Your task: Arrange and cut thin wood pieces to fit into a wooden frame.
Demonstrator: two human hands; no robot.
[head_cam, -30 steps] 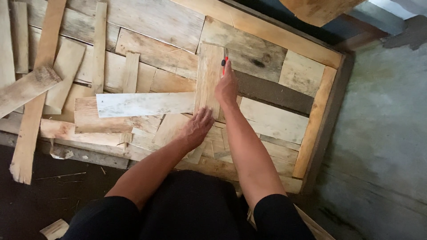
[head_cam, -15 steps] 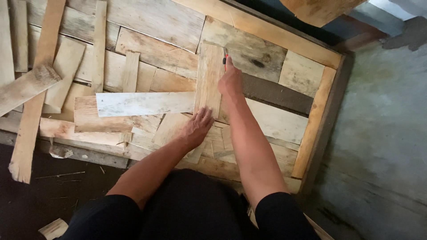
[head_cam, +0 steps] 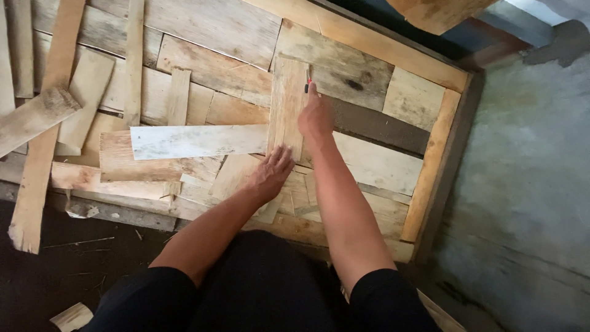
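Wooden frame (head_cam: pixel 434 161): a large rectangular border of pale boards lying flat on the floor, its interior filled with mismatched plank offcuts laid edge to edge. Grey concrete floor (head_cam: pixel 528 184) lies to its right; dark ground (head_cam: pixel 55 276) lies near the person's knees.

Long loose boards (head_cam: pixel 46 120): several lie slanted across the left part of the frame, overlapping one another.

White-painted plank (head_cam: pixel 196 141): lies horizontally near the middle, its right end meeting the upright board.

Dark plank (head_cam: pixel 381 126): a grey-brown strip set among the paler pieces, running rightward from beside the right hand.

Upright short board (head_cam: pixel 287 104): a pale rectangular piece placed lengthwise away from the person, at the centre of the frame, resting on top of the other planks.

Left hand (head_cam: pixel 272 173): fingers spread and flat, palm pressed down at the near end of the short board, grasping nothing.

Right hand (head_cam: pixel 315 115): closed around a slim red and black marking tool (head_cam: pixel 307 80), probably a pencil, with its tip set against the right edge of the short board near the far end.
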